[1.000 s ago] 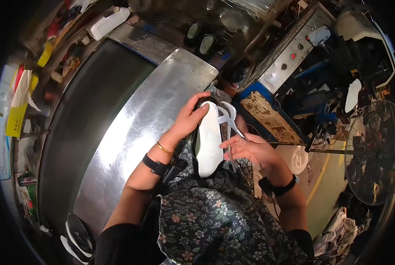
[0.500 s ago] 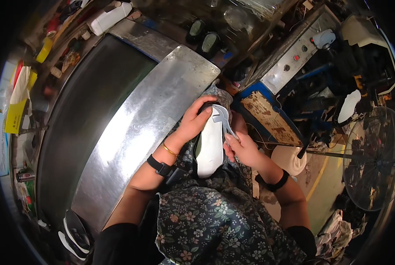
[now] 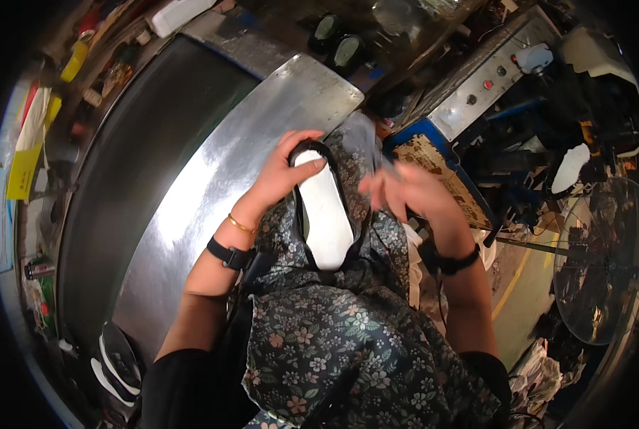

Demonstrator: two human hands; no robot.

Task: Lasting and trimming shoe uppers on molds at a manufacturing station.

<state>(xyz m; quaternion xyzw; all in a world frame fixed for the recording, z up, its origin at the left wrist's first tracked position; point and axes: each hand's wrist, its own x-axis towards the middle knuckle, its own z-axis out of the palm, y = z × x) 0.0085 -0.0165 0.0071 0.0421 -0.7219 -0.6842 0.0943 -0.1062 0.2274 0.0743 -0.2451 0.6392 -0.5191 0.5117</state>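
Note:
A shoe upper on its last (image 3: 326,214), black round the rim with a white bottom facing up, rests on my lap over the floral apron (image 3: 312,336). My left hand (image 3: 280,171) is closed round its far end, thumb pressed on the white bottom and fingers over the black edge. To the right of the shoe, my right hand (image 3: 409,191) is raised and smeared by motion. A blurred grey pair of pincers (image 3: 368,137) sticks out from it, jaws away from me and apart from the shoe.
A shiny metal ledge (image 3: 212,171) borders a dark conveyor belt (image 3: 148,150) on my left. Ahead to the right stands a machine panel with knobs (image 3: 469,93). A fan (image 3: 598,264) is at far right. Black-and-white shoe parts (image 3: 115,365) lie at lower left.
The pincers have come off the shoe's far end and swung up and away with my right hand. The shoe has shifted slightly left, and my left thumb now lies across its white bottom.

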